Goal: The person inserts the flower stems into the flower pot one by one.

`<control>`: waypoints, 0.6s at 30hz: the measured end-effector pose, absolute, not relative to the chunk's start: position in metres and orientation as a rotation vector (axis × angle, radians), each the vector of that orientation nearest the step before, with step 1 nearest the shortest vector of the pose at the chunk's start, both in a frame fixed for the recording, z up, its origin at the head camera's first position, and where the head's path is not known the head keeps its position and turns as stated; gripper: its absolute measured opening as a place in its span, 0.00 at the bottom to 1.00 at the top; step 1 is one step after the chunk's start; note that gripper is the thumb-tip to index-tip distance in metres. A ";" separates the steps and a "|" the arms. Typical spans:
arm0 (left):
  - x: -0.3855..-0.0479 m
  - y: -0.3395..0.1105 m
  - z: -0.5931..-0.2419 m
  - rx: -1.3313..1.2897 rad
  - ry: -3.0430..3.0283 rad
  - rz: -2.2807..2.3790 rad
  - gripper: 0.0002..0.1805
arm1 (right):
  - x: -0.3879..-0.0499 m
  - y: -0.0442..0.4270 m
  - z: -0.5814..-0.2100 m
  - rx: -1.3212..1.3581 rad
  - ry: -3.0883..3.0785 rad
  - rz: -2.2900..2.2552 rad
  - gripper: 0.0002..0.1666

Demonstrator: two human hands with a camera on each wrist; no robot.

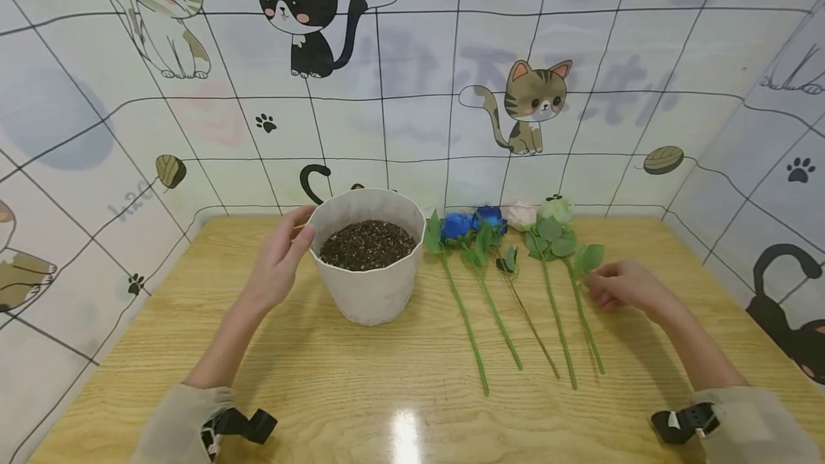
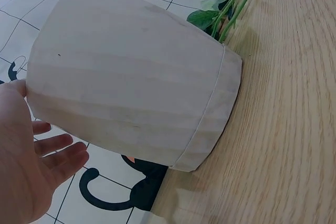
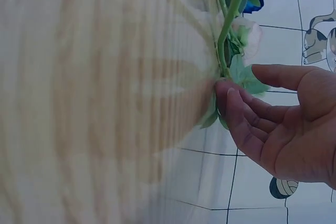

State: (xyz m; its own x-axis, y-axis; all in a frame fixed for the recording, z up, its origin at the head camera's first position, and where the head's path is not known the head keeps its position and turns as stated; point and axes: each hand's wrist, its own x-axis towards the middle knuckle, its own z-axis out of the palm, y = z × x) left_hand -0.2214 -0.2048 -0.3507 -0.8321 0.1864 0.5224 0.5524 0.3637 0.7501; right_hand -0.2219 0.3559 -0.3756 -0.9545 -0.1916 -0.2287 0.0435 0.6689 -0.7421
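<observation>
A white pot [image 1: 370, 292] filled with dark soil [image 1: 367, 245] stands on the wooden table. At its left side my left hand [image 1: 277, 260] touches the wall near the rim; in the left wrist view the fingers [image 2: 55, 145] are loosely extended beside the pot. Several artificial roses lie to the right of the pot with stems toward me. My right hand [image 1: 625, 285] is at the leaves of the rightmost one, a pale green rose [image 1: 558, 210]. In the right wrist view a gap separates its thumb and fingers, which are close to that green stem [image 3: 231, 19].
Beside the green rose lie a pale pink rose [image 1: 520, 215] and two blue roses [image 1: 456, 226]; a whitish bloom behind the pot's right rim is partly hidden. A cat-printed sheet [image 1: 419, 127] walls the back and sides of the table [image 1: 322, 392].
</observation>
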 end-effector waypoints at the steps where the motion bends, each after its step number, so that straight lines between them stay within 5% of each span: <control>1: -0.222 -0.204 -0.351 -0.650 -2.276 -1.464 0.23 | -0.222 0.355 -0.376 -0.106 2.591 -1.164 0.27; 18: -0.223 -0.198 -0.355 -0.628 -2.191 -1.536 0.22 | -0.220 0.332 -0.377 0.032 2.637 -1.034 0.22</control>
